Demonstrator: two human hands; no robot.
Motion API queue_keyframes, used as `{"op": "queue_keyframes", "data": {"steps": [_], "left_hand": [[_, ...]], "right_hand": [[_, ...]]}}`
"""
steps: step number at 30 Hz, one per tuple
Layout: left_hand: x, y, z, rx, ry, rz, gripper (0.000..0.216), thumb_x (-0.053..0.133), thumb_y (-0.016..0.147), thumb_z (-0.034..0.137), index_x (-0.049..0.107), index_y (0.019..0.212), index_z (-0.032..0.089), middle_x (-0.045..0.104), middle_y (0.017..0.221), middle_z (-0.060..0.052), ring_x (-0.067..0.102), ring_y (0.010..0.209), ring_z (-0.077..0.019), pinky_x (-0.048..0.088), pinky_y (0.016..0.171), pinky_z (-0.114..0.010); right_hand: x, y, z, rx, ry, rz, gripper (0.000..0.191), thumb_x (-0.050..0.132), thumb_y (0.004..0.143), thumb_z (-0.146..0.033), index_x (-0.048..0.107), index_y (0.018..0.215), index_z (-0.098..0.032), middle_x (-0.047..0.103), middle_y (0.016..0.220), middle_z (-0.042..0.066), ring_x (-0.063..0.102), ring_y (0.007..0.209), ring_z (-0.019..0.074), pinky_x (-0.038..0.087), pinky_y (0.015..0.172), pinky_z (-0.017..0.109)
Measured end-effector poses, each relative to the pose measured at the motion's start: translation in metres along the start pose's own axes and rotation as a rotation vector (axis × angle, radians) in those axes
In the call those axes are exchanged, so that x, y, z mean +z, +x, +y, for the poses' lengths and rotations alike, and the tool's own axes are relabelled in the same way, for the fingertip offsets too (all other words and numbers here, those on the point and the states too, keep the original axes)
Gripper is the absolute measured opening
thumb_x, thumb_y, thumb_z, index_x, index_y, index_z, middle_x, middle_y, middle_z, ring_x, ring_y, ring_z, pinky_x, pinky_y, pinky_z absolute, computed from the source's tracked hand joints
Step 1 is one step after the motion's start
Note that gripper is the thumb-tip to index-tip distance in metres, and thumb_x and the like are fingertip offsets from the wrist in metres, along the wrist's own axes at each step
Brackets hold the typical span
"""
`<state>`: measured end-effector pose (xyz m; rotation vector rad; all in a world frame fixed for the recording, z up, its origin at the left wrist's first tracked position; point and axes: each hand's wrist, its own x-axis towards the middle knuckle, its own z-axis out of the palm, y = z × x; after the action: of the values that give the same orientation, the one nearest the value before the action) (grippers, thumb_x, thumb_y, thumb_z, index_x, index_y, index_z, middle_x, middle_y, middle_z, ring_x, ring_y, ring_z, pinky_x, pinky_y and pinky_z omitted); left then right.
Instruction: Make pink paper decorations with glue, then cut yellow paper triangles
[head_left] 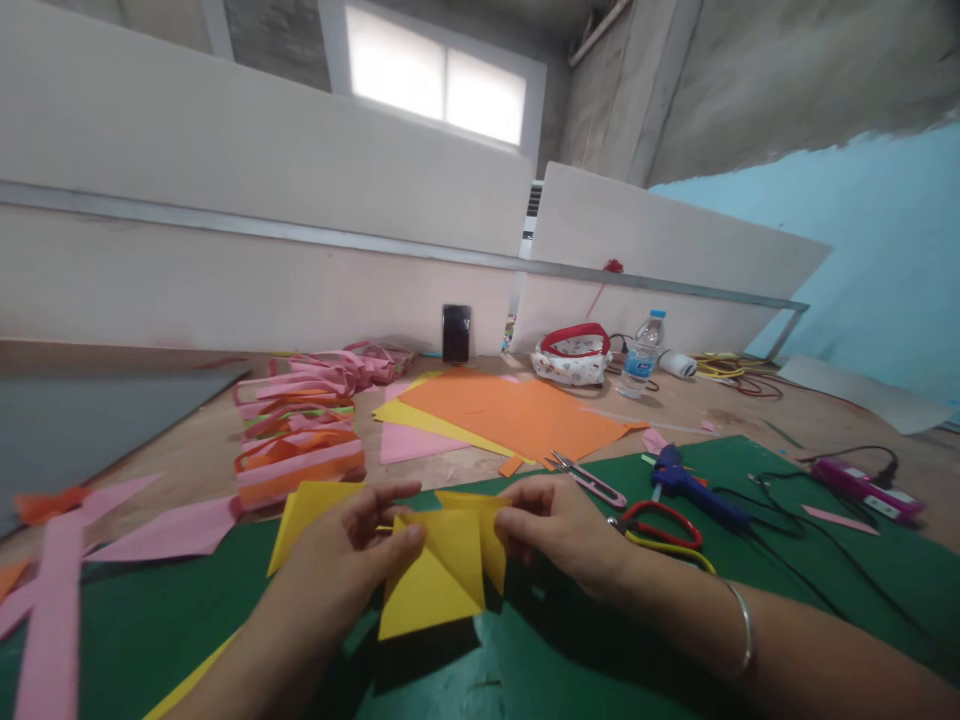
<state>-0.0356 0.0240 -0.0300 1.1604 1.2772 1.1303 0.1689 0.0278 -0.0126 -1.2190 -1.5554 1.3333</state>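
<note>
Between my two hands, raised over the green cutting mat [435, 690], is a folded piece of yellow paper [439, 575] with several creased flaps. My left hand [367, 535] pinches its left side between thumb and fingers. At its upper right, my right hand [551, 525] has thumb and fingertips closed on a flap. Another yellow paper piece [311, 505] lies behind my left hand, partly covered by it. A yellow edge [191, 680] shows beneath my left forearm. Just beyond my right hand lie a craft knife [592, 482] and scissors [664, 525] with red and yellow handles.
A blue glue gun [694, 488] with its cord lies right, near a purple power strip [866, 488]. Orange sheets [517, 405] lie behind the mat. Folded pink and orange strips [300, 440] sit left. A phone [456, 333], pouch [574, 358] and water bottle [641, 358] stand at the back.
</note>
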Motion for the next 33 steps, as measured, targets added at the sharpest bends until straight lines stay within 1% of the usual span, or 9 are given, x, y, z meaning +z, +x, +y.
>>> {"op": "queue_keyframes", "data": {"steps": [6,11,20,22,25,27,29,30,33], "left_hand": [[-0.003,-0.005,0.012,0.008,0.004,0.043,0.052,0.074,0.062,0.044,0.059,0.105,0.020,0.063,0.068,0.002,0.062,0.063,-0.0148,0.047,0.058,-0.026],[-0.002,-0.007,0.015,0.013,-0.010,0.056,0.053,0.075,0.059,0.044,0.060,0.103,0.019,0.063,0.071,0.001,0.062,0.064,-0.0164,0.048,0.059,-0.029],[0.001,-0.009,0.015,-0.010,-0.026,0.044,0.051,0.077,0.056,0.040,0.062,0.101,0.020,0.062,0.063,0.004,0.062,0.060,-0.0151,0.047,0.054,-0.023],[0.002,-0.010,0.016,-0.010,-0.020,0.047,0.051,0.077,0.056,0.039,0.062,0.100,0.020,0.062,0.061,0.004,0.062,0.059,-0.0144,0.047,0.053,-0.023],[0.004,-0.012,0.019,-0.005,-0.009,0.051,0.050,0.077,0.056,0.040,0.063,0.099,0.020,0.062,0.060,0.005,0.063,0.058,-0.0147,0.046,0.051,-0.022],[0.005,-0.014,0.020,0.001,-0.001,0.051,0.049,0.077,0.057,0.039,0.063,0.099,0.020,0.062,0.059,0.005,0.063,0.057,-0.0153,0.047,0.050,-0.023],[0.006,-0.015,0.022,0.012,0.012,0.054,0.048,0.076,0.057,0.039,0.063,0.099,0.020,0.062,0.057,0.005,0.062,0.055,-0.0151,0.046,0.048,-0.023],[0.006,-0.015,0.022,0.018,0.020,0.056,0.048,0.076,0.057,0.038,0.063,0.099,0.020,0.062,0.057,0.006,0.062,0.054,-0.0147,0.045,0.048,-0.022],[0.007,-0.016,0.024,0.034,0.045,0.062,0.048,0.077,0.056,0.036,0.063,0.100,0.019,0.064,0.057,0.005,0.060,0.052,-0.0136,0.044,0.047,-0.021]], "right_hand": [[-0.001,0.002,0.000,0.016,-0.002,0.010,0.008,0.059,0.071,-0.020,0.060,0.066,-0.014,0.054,0.051,-0.005,0.046,0.043,0.0052,0.035,0.042,0.017],[-0.001,0.002,0.002,0.014,-0.023,0.014,0.010,0.057,0.071,-0.020,0.058,0.063,-0.014,0.052,0.049,-0.005,0.043,0.041,0.0049,0.032,0.041,0.017],[-0.007,0.014,0.016,0.026,-0.180,0.027,0.011,0.056,0.073,-0.020,0.060,0.064,-0.015,0.055,0.052,-0.003,0.047,0.043,0.0088,0.037,0.044,0.021],[-0.009,0.014,0.016,-0.023,-0.252,0.071,0.008,0.059,0.072,-0.018,0.064,0.076,-0.014,0.061,0.066,0.001,0.053,0.056,0.0124,0.042,0.054,0.024],[-0.008,0.006,0.008,-0.181,-0.354,0.151,0.031,0.065,0.072,-0.021,0.064,0.103,-0.015,0.061,0.100,0.007,0.053,0.088,0.0178,0.042,0.077,0.029],[-0.004,-0.004,0.000,-0.312,-0.409,0.090,0.031,0.061,0.080,-0.029,0.062,0.108,-0.016,0.059,0.105,0.008,0.051,0.091,0.0180,0.041,0.078,0.029],[0.001,-0.014,-0.006,-0.376,-0.442,-0.028,0.026,0.058,0.083,-0.036,0.062,0.100,-0.016,0.060,0.094,0.005,0.052,0.078,0.0150,0.042,0.068,0.026],[0.004,-0.018,-0.007,-0.363,-0.446,-0.073,0.024,0.060,0.083,-0.037,0.062,0.092,-0.016,0.060,0.086,0.003,0.050,0.071,0.0129,0.041,0.062,0.024],[0.010,-0.023,-0.003,-0.232,-0.430,-0.103,0.022,0.066,0.077,-0.035,0.056,0.072,-0.016,0.050,0.065,-0.004,0.042,0.057,0.0086,0.032,0.048,0.019]]}}
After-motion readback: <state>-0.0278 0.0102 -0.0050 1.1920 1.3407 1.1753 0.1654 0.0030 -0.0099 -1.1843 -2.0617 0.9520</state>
